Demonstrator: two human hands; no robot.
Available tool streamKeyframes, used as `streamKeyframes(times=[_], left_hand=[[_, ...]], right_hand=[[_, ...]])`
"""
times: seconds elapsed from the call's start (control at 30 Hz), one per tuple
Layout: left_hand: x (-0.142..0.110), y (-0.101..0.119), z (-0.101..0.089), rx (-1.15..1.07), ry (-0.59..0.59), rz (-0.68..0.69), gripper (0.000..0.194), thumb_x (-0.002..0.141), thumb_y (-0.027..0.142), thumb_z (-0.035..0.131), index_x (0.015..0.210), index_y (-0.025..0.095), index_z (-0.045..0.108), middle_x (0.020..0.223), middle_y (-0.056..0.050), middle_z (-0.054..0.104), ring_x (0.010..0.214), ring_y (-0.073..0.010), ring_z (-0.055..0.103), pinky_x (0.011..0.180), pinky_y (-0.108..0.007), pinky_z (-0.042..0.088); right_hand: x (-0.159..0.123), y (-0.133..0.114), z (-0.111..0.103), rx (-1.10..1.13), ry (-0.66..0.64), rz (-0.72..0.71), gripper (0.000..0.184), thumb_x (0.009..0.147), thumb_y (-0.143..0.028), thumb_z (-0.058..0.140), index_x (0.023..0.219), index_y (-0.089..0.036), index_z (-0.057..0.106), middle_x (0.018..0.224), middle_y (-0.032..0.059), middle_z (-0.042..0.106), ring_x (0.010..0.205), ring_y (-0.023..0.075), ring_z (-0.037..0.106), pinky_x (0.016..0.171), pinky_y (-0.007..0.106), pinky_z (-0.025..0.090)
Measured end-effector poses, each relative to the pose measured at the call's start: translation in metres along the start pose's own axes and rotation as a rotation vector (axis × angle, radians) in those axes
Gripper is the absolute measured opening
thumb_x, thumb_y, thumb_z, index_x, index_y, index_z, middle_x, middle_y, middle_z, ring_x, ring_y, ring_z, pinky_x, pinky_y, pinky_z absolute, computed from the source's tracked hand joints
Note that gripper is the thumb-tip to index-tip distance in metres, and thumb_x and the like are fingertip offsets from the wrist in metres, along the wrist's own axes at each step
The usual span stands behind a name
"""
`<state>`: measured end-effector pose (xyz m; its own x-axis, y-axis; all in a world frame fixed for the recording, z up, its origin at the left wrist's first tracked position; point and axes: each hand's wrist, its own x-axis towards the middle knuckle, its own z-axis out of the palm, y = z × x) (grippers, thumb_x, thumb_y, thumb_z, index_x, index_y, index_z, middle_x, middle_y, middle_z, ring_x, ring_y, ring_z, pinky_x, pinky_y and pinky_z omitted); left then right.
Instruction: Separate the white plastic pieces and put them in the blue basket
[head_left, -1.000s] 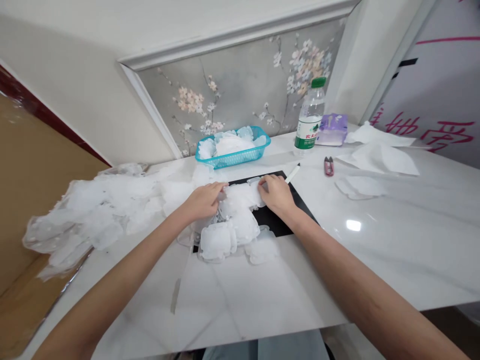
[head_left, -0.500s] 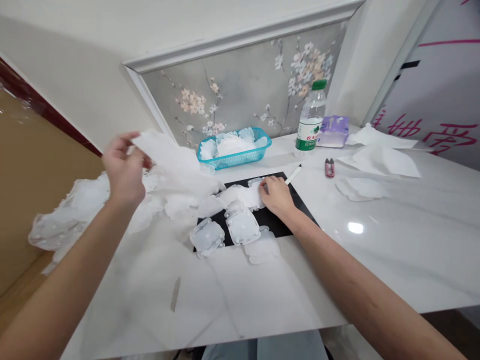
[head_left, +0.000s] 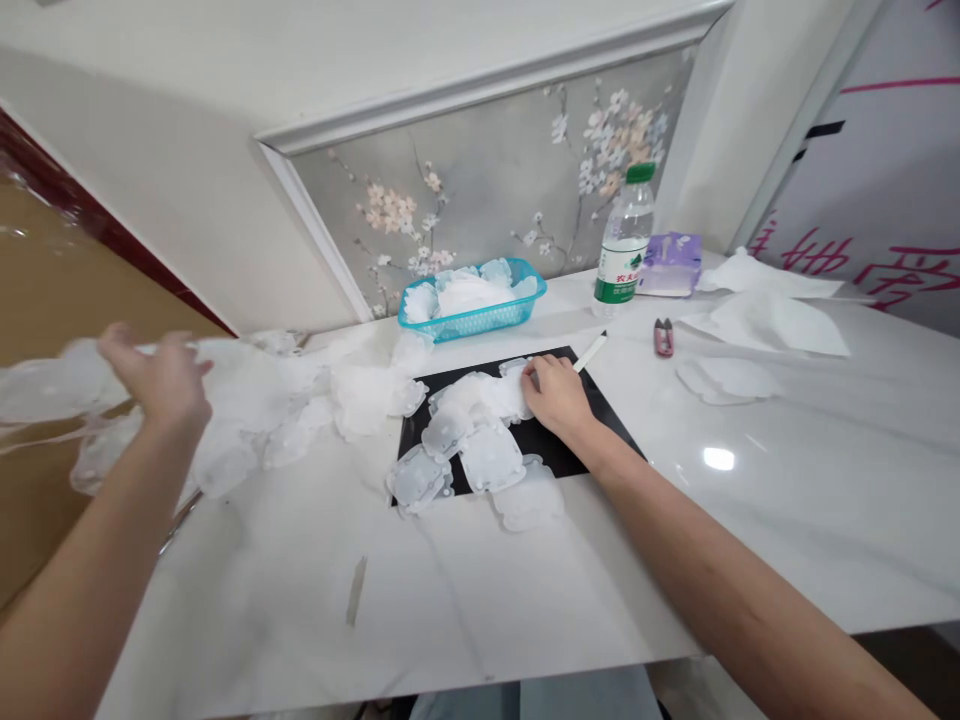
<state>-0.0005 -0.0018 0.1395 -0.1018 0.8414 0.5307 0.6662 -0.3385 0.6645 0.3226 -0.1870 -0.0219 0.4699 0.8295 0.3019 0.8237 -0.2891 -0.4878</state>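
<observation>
A right hand (head_left: 556, 395) presses translucent plastic pads (head_left: 491, 458) against a black mat (head_left: 551, 442), pinning them in place, though any grip cannot be told. At left, the left hand's (head_left: 161, 380) fingers (head_left: 120, 340) splay open above loose plastic film (head_left: 240, 395).

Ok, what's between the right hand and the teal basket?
In the head view, the right hand rests on translucent white pads on a black mat. Past the mat's edge, a bare strip of white marble tabletop reaches the teal basket.
</observation>
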Motion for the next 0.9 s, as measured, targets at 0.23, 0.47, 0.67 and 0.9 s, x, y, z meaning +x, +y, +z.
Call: streamKeyframes(times=[0.23, 0.47, 0.67, 0.9], left_hand=[[-0.066, -0.005, 0.070, 0.260, -0.632, -0.041, 0.110, 0.055, 0.053, 0.077, 0.140, 0.007, 0.024, 0.146, -0.025, 0.029, 0.131, -0.0380, 0.034, 0.104, -0.047, 0.035], [-0.078, -0.018, 0.094, 0.292, -0.621, 0.056, 0.053, 0.058, 0.032, 0.071, 0.106, 0.013, 0.061, 0.124, -0.017, 0.058, 0.118, -0.0373, 0.051, 0.102, -0.048, 0.035], [-0.045, 0.003, 0.061, 0.130, -0.377, -0.020, 0.037, 0.070, 0.017, 0.043, 0.105, 0.008, 0.053, 0.110, -0.016, 0.063, 0.086, -0.0183, 0.066, 0.080, -0.032, 0.053], [-0.057, 0.017, 0.055, 0.183, -0.611, 0.012, 0.083, 0.059, 0.043, 0.071, 0.132, 0.014, 0.041, 0.143, -0.018, 0.040, 0.128, -0.0315, 0.043, 0.102, -0.043, 0.039]], right_hand=[[-0.001, 0.000, -0.001, -0.016, -0.005, -0.004, 0.020, 0.087, -0.018, 0.042, 0.092, -0.013, 0.062, 0.099, 0.0117, 0.064, 0.094, 0.0270, 0.051, 0.081, 0.034, 0.036], [-0.001, -0.001, -0.002, -0.026, -0.009, -0.004, 0.021, 0.087, -0.019, 0.042, 0.092, -0.014, 0.062, 0.099, 0.0109, 0.064, 0.095, 0.0270, 0.051, 0.080, 0.034, 0.036], [0.000, 0.000, -0.001, -0.034, -0.014, -0.003, 0.021, 0.087, -0.019, 0.042, 0.091, -0.014, 0.061, 0.098, 0.0115, 0.064, 0.095, 0.0267, 0.051, 0.080, 0.034, 0.036], [0.000, -0.002, -0.003, -0.042, -0.025, 0.007, 0.021, 0.088, -0.019, 0.041, 0.092, -0.014, 0.061, 0.099, 0.0116, 0.064, 0.096, 0.0267, 0.051, 0.080, 0.034, 0.036]])
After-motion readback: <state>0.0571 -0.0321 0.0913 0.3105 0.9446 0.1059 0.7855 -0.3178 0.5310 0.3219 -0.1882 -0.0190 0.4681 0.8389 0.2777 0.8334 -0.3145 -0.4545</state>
